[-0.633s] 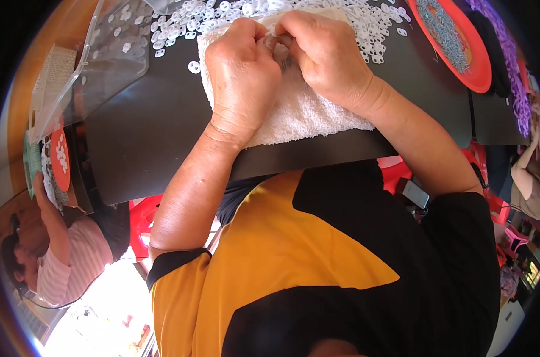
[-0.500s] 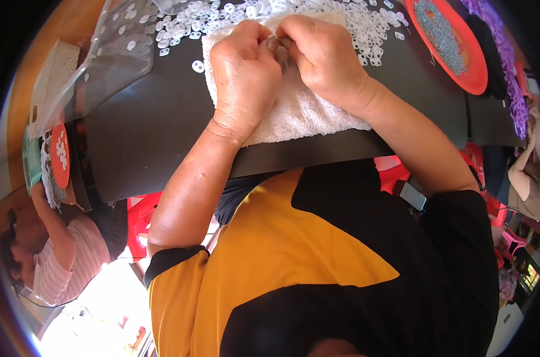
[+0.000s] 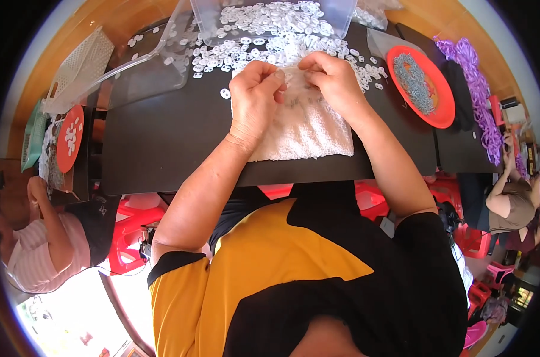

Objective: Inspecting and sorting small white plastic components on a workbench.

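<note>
A white towel (image 3: pixel 308 140) is laid on the dark counter (image 3: pixel 163 143), and over its far part both bare hands are held near each other with a gap between them. The fingers of the left hand (image 3: pixel 255 98) are curled, the thumb brought close to the forefinger; those of the right hand (image 3: pixel 335 86) are bent inward in the same way. Whether the fingertips are apart or clamped on something small cannot be told for either hand. Small grey marks are seen on the towel between the hands, too blurred to be identified. Just beyond the towel, white oval two-holed plastic pieces (image 3: pixel 276 50) are spread in a loose heap, and a single piece (image 3: pixel 225 93) is seen apart, to the left of the towel. More pieces are seen through a clear plastic bin (image 3: pixel 207 27) behind the heap. To the right, thin grey metal pins (image 3: pixel 414 83) are piled in a red oval dish (image 3: pixel 442 116), with purple strands (image 3: pixel 487 134) bunched farther right.
</note>
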A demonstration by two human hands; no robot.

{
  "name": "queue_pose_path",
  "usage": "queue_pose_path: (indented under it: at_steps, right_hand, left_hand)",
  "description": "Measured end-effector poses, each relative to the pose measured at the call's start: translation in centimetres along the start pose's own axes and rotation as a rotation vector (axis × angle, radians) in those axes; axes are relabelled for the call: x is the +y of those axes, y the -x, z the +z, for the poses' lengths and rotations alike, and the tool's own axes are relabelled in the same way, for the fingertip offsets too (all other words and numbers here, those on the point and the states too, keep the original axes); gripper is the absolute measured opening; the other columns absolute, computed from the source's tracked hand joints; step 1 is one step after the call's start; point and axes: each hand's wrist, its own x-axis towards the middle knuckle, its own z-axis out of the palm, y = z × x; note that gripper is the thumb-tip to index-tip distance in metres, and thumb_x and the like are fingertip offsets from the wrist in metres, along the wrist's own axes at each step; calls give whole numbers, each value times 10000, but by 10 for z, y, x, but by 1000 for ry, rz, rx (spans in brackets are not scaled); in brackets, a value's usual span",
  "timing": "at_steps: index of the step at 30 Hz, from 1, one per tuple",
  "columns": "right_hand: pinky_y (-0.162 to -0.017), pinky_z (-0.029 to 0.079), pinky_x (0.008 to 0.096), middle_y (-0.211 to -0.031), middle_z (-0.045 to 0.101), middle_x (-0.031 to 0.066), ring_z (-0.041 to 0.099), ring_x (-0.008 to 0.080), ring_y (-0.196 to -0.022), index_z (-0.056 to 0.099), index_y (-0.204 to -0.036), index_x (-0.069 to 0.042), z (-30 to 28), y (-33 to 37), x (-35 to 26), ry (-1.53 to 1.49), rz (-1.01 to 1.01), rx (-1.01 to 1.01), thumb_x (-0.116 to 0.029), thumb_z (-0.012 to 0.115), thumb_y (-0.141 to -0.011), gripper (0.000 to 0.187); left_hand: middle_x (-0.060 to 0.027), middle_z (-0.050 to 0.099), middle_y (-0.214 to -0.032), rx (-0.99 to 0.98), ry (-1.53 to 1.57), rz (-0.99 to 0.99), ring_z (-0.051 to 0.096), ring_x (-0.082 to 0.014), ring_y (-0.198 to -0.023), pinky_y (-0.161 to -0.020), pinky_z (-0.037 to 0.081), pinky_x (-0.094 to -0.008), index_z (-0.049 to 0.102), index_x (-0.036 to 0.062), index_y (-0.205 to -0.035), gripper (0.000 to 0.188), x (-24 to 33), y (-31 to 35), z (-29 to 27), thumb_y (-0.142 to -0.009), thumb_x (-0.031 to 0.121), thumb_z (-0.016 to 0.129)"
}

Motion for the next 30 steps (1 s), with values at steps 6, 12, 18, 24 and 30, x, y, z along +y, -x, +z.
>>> queue_pose_path:
  at_steps: [6, 12, 18, 24, 30]
  right_hand:
    - [-617, 457, 252, -769, 636, 33, 572, 102, -677, 650, -1009, -6, -19, -22, -16, 166, 3, -52, -42, 614, -838, 179]
    - [-711, 494, 395, -826, 691, 102, 665, 286, -810, 690, -1018, -136, -4, -54, -14, 772, -215, -113, -166, 667, -789, 233]
    - [-651, 485, 365, -776, 675, 72, 654, 244, -726, 677, -963, -124, -5, -58, -12, 731, -216, -121, -171, 692, -776, 194]
    - [-725, 504, 385, -862, 697, 62, 665, 267, -799, 721, -982, -135, -20, -31, -5, 550, -227, -83, -193, 642, -818, 191]
    - [-716, 501, 363, -842, 670, 68, 664, 253, -786, 714, -967, -76, -34, -15, -11, 505, -303, -44, -140, 622, -830, 177]
  left_hand:
    - [-93, 629, -723, 111, 265, -42, 580, -133, -545, -440, 390, -252, 594, -26, -903, 119, 13, -7, -10, -874, 89, 604]
    - [-100, 635, -738, 134, 349, -83, 567, -141, -539, -437, 371, -236, 596, -21, -899, 103, 11, -11, -13, -849, 67, 612]
    - [-93, 635, -728, 119, 338, -68, 566, -134, -540, -442, 368, -231, 600, -20, -885, 103, 10, -11, -13, -835, 66, 623]
    - [-76, 622, -685, 72, 278, -68, 560, -112, -505, -390, 351, -237, 605, -22, -840, 89, 11, -8, -8, -825, 66, 611]
    - [-77, 626, -684, 47, 241, -80, 562, -108, -510, -396, 359, -235, 612, -28, -847, 96, 10, -6, -8, -825, 66, 611]
